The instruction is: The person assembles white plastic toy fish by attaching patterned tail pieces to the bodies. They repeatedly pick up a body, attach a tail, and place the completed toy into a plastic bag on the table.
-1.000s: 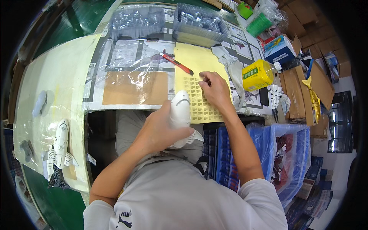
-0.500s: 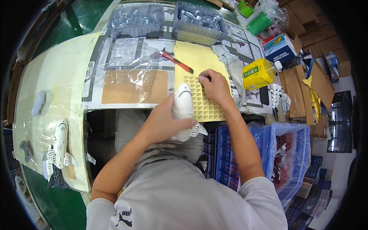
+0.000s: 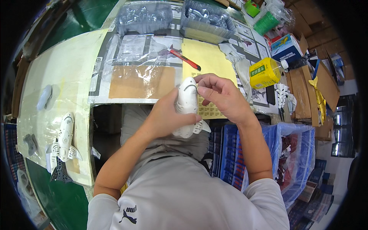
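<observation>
Head view, left hand (image 3: 163, 117) gripping a white toy shark (image 3: 188, 97) mid-frame, right hand (image 3: 226, 99) curled by its head, cannot tell if those fingers (image 3: 210, 79) hold anything

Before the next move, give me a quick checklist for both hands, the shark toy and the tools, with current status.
1. Left hand grips the white, shark-shaped plastic toy: ok.
2. Toy's printed mouth visible: ok, on the upper end.
3. Right hand holding something small: cannot tell; the fingers hide it.
4. Red-and-black utility knife away from both hands: ok, lying beyond them across the left edge of the yellow paper sheet of printed labels.
5. Knife blade retracted: cannot tell, too small.
6. Label sheet fully in view: not ok; the right hand and toy cover part.
</observation>
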Tool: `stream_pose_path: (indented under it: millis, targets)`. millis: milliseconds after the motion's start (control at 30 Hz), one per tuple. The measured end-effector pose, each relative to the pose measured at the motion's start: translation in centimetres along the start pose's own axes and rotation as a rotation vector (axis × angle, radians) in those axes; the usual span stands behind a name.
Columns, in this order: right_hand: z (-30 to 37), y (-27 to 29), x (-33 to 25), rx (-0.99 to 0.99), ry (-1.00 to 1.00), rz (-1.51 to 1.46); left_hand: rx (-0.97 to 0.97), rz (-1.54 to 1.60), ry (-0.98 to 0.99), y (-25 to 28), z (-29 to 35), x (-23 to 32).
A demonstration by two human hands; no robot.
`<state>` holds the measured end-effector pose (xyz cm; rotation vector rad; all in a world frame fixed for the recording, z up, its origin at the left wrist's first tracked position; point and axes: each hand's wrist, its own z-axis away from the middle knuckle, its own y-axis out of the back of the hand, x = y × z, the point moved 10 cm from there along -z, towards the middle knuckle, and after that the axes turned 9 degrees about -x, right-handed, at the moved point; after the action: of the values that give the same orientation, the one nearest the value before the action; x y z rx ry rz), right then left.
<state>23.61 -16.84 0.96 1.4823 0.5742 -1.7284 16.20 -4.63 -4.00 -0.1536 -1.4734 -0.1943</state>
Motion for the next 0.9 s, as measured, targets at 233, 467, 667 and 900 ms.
stream_pose_path:
  millis: [233,467,667,900]
  targets:
    - [-0.4,-1.1,0.3,0.051,-0.038,0.078,0.012,-0.018,0.043,0.6,1.0,0.4]
    - [0.3,-1.6,-0.3,0.206,0.084,0.284,0.05,-0.084,0.026,1.1,1.7,0.3]
    - [-1.2,-3.7,0.5,0.127,0.025,-0.032,0.127,-0.352,-0.046,2.7,4.2,1.9]
    - [-8.2,-13.1,-4.2,-0.401,0.141,-0.135,0.023,0.51,-0.262,6.4,11.1,1.1]
